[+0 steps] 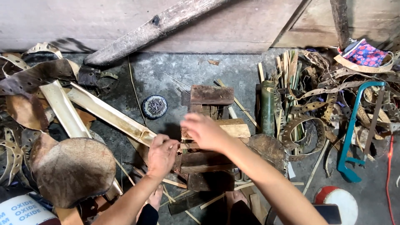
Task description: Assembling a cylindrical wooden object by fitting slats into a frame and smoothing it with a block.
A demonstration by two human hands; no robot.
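Pinching 1 thin sliver [178,144], 2 hands

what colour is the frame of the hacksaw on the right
Teal blue; the hacksaw shows clearly in the head view, among leather strips.

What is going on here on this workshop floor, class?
A person works low over a grey concrete floor. The left hand pinches a thin pale bamboo sliver over a stack of dark wooden blocks, and the right hand, blurred, hovers above the stack. Split pale bamboo halves lie to the left, a blue-framed hacksaw to the right.
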